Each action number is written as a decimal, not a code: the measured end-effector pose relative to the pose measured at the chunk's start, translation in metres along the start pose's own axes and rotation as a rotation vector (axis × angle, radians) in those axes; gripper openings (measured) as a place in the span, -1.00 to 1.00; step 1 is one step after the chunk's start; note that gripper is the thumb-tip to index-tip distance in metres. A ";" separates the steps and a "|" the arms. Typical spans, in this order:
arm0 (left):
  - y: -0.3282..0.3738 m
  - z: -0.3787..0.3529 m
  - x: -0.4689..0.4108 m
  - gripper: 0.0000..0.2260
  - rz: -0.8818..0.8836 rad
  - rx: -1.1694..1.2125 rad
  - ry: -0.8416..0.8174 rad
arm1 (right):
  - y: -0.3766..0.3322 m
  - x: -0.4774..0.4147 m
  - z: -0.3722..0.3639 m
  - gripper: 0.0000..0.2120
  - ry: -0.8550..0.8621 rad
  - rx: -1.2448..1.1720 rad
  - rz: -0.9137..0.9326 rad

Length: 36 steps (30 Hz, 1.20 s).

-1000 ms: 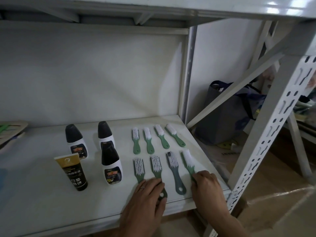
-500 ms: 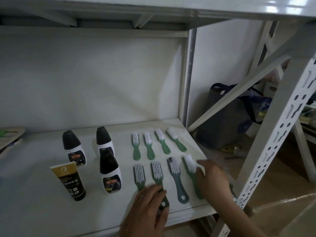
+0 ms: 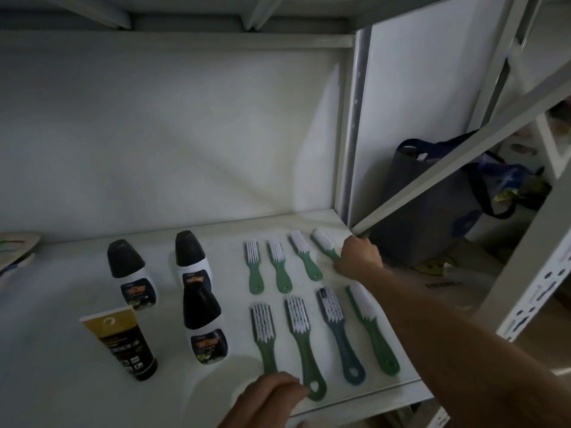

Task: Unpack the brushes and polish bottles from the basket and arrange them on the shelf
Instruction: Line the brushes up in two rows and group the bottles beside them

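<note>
Several green brushes with white bristles lie in two rows on the white shelf [image 3: 61,350]. My right hand [image 3: 358,257] reaches to the back row and closes on the handle of the rightmost back brush [image 3: 321,239]. My left hand [image 3: 265,400] rests at the shelf's front edge, its fingers over the handle ends of the front-left brush [image 3: 262,329] and the second front brush [image 3: 301,335]. Whether it grips one I cannot tell. A darker teal brush [image 3: 336,322] lies in the front row. Three white polish bottles with black caps [image 3: 131,270] [image 3: 191,261] [image 3: 204,329] and a black-and-gold tube [image 3: 120,341] stand at the left.
A grey upright post [image 3: 352,125] and a diagonal brace [image 3: 463,143] close the shelf's right end. Beyond them a dark tote bag [image 3: 432,211] sits on the floor. A flat board [image 3: 15,245] lies at the far left. The shelf above hangs low overhead.
My right hand left the front-right brush and moved back to the rightmost brush of the far row. My left hand slid slightly toward the front edge.
</note>
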<state>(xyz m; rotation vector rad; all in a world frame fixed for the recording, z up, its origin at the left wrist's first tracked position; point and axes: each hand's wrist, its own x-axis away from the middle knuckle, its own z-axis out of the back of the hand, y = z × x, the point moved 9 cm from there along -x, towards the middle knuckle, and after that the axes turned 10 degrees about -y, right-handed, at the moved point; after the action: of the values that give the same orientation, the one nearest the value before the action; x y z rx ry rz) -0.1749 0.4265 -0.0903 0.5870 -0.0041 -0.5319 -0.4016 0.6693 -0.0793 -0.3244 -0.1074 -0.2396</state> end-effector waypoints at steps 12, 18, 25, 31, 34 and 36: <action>0.013 0.012 0.008 -0.76 -0.004 -0.230 -0.089 | 0.010 0.006 0.001 -0.70 -0.035 -0.049 -0.056; 0.017 0.017 0.010 -0.75 -0.011 -0.167 0.016 | -0.021 0.009 0.015 -0.76 0.102 -0.025 0.065; 0.027 0.020 0.006 -0.78 -0.027 -0.158 0.049 | -0.062 0.008 -0.019 -0.66 -0.023 -0.009 0.062; 0.022 0.018 0.006 -0.73 -0.025 -0.122 -0.022 | -0.059 0.010 -0.020 -0.64 -0.004 -0.032 0.029; 0.022 0.018 0.007 -0.74 -0.012 -0.119 -0.036 | -0.058 0.015 -0.018 -0.69 0.004 -0.008 0.021; 0.021 0.014 0.009 -0.71 -0.029 -0.138 -0.042 | -0.056 0.015 -0.019 -0.72 0.004 -0.012 0.017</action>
<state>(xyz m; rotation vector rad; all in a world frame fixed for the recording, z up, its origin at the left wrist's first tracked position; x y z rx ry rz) -0.1592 0.4296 -0.0687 0.4417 0.0014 -0.5679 -0.3997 0.6078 -0.0781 -0.3364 -0.0995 -0.2240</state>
